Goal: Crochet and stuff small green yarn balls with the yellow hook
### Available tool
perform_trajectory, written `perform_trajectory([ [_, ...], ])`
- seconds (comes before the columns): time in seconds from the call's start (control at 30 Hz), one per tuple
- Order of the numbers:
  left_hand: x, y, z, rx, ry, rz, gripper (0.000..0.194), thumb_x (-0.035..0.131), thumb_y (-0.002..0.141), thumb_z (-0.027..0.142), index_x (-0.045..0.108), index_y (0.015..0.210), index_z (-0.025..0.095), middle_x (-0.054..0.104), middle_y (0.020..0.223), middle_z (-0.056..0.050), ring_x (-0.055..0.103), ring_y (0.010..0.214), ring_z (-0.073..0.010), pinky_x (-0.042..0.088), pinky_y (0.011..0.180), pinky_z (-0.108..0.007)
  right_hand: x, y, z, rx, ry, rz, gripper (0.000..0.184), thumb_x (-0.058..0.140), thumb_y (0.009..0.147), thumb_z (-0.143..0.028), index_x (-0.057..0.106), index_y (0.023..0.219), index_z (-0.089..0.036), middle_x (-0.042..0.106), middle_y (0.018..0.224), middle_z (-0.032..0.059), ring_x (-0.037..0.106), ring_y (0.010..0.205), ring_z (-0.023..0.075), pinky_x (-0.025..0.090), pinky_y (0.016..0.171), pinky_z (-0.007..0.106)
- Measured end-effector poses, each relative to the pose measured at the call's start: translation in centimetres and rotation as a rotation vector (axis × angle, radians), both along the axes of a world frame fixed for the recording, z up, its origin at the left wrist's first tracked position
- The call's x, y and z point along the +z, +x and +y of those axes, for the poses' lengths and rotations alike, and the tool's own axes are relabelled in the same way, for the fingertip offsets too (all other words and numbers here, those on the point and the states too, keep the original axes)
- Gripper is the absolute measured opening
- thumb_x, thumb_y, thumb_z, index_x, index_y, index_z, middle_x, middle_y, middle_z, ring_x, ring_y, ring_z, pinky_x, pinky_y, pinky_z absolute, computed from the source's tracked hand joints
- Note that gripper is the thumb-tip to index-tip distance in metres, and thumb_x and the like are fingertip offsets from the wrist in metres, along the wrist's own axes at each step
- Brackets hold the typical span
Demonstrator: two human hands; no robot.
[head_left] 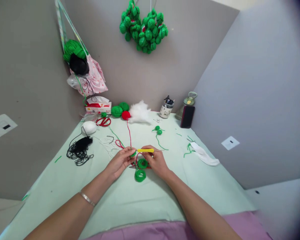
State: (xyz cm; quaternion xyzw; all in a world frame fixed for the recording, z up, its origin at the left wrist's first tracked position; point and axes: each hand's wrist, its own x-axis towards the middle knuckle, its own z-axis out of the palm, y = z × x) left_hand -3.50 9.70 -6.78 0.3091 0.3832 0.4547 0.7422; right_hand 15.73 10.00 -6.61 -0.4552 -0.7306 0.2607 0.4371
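My left hand (120,160) pinches a small green crocheted piece (133,154) with red yarn (129,133) running from it up to a red yarn ball (126,115). My right hand (156,160) grips a yellow-handled crochet hook (145,150) whose tip points left into that piece. Both hands hover just above the pale green table (65,180). Two round green crocheted pieces (141,169) lie on the table right below my hands.
A black yarn tangle (79,150) and a white ball (89,127) lie at left, red scissors (103,121), a tissue box (98,107), green balls (120,109) and white stuffing (140,112) at the back. A jar (166,108), dark phone (187,116) and white cloth (205,156) are right.
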Motion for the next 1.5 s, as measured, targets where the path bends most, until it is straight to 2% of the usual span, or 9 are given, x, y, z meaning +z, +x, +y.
perform_trajectory([
  [0.2, 0.0, 0.2, 0.0, 0.022, -0.013, -0.03, 0.036, 0.065, 0.098, 0.034, 0.063, 0.13, 0.017, 0.066, 0.129, -0.011, 0.068, 0.107, -0.0248, 0.06, 0.089, -0.046, -0.2, -0.3, -0.4, 0.024, 0.01, -0.029, 0.023, 0.052, 0.091, -0.016, 0.075, 0.089, -0.019, 0.078, 0.096, 0.0055, 0.065, 0.065, 0.0141, 0.05, 0.062, 0.026],
  [0.33, 0.4, 0.3, -0.2, 0.048, -0.023, -0.076, 0.009, 0.073, 0.091, 0.017, 0.069, 0.099, 0.013, 0.07, 0.098, -0.003, 0.068, 0.082, -0.0135, 0.061, 0.076, -0.029, -0.1, -0.3, -0.5, 0.047, 0.027, -0.033, 0.023, 0.052, 0.092, -0.018, 0.074, 0.09, -0.02, 0.078, 0.096, 0.0059, 0.068, 0.071, 0.016, 0.052, 0.067, 0.028],
  [0.43, 0.9, 0.5, -0.3, 0.058, -0.026, -0.105, 0.012, 0.078, 0.083, 0.007, 0.068, 0.082, 0.013, 0.066, 0.083, 0.0, 0.066, 0.071, -0.0087, 0.06, 0.072, -0.02, 0.1, -0.3, -0.6, 0.066, 0.04, -0.034, 0.023, 0.052, 0.093, -0.019, 0.074, 0.089, -0.021, 0.078, 0.097, 0.0062, 0.069, 0.075, 0.0173, 0.054, 0.07, 0.029],
  [0.63, 1.2, 0.6, -0.3, 0.065, -0.04, -0.114, 0.014, 0.08, 0.08, 0.006, 0.069, 0.081, 0.014, 0.067, 0.079, 0.001, 0.067, 0.067, -0.0087, 0.061, 0.069, -0.019, 0.2, -0.2, -0.6, 0.075, 0.052, -0.033, 0.023, 0.052, 0.093, -0.017, 0.074, 0.087, -0.022, 0.078, 0.098, 0.0056, 0.07, 0.079, 0.0181, 0.055, 0.073, 0.03],
  [1.03, 1.0, 0.8, -0.5, 0.058, -0.029, -0.113, 0.012, 0.077, 0.083, 0.003, 0.069, 0.081, 0.013, 0.068, 0.079, 0.0, 0.068, 0.066, -0.0085, 0.062, 0.068, -0.018, 0.5, -0.1, -0.8, 0.075, 0.025, -0.007, 0.022, 0.053, 0.093, -0.021, 0.074, 0.087, -0.021, 0.077, 0.099, 0.0066, 0.069, 0.077, 0.0176, 0.053, 0.072, 0.029],
  [1.17, 1.1, 0.8, -0.5, 0.061, -0.03, -0.115, 0.014, 0.077, 0.082, 0.003, 0.068, 0.081, 0.014, 0.069, 0.079, 0.001, 0.068, 0.066, -0.0084, 0.062, 0.068, -0.018, 0.8, -0.2, -0.8, 0.063, -0.034, 0.018, 0.021, 0.053, 0.091, -0.02, 0.073, 0.084, -0.02, 0.077, 0.097, 0.0055, 0.064, 0.066, 0.0145, 0.05, 0.064, 0.027],
  [1.33, 0.9, 0.6, -0.4, 0.053, -0.037, -0.11, 0.013, 0.079, 0.081, 0.005, 0.069, 0.082, 0.013, 0.07, 0.079, 0.0, 0.069, 0.066, -0.0092, 0.061, 0.068, -0.019, 1.0, -0.6, -1.0, 0.066, -0.154, 0.052, 0.019, 0.054, 0.089, -0.018, 0.072, 0.093, -0.021, 0.07, 0.074, -0.0012, 0.055, 0.053, 0.0116, 0.044, 0.054, 0.024],
  [1.5, 0.9, 0.7, -0.5, 0.046, -0.024, -0.084, 0.014, 0.083, 0.08, 0.01, 0.07, 0.082, 0.013, 0.07, 0.08, 0.0, 0.069, 0.069, -0.0099, 0.061, 0.07, -0.02, 1.7, -0.9, -1.7, 0.103, -0.206, 0.075, 0.016, 0.056, 0.09, -0.023, 0.071, 0.096, -0.021, 0.069, 0.081, -0.0009, 0.054, 0.056, 0.0108, 0.044, 0.056, 0.024],
])
